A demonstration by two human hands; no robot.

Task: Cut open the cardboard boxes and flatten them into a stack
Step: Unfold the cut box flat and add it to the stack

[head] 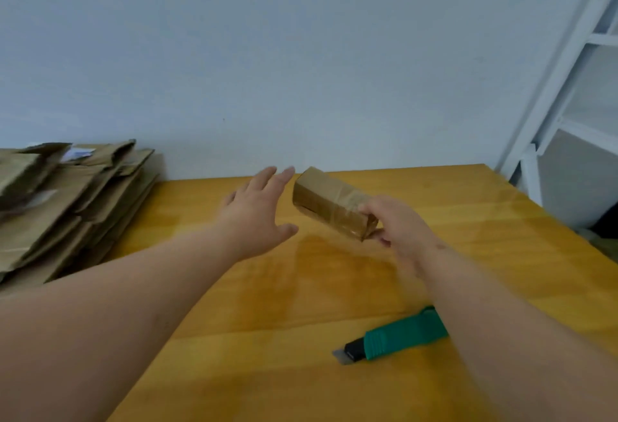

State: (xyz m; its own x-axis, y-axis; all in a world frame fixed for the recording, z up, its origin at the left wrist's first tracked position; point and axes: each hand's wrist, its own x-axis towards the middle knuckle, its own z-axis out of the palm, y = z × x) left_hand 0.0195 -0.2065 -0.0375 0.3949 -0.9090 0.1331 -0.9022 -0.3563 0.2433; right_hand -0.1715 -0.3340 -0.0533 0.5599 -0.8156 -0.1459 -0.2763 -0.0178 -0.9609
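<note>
A small taped cardboard box (329, 202) is held by its near end in the right hand (396, 226), with the fingers curled over the top and the thumb underneath, so that the box is lifted above the table and pointed away toward the wall. The left hand (259, 209) is stretched out just to the left of the box, fingers straight and spread, with nothing held; its fingertips are seen close to the far end of the box, but contact cannot be made out. A green utility knife (393, 338) with its blade extended is laid on the yellow wooden table (267, 338) nearer the viewer, partly covered by the right forearm. At the far left edge of the table, well apart from both hands, a stack of flattened cardboard boxes (63, 207) is piled against a plain pale wall (267, 53). A white shelving frame (582, 93) is seen at the right.
</note>
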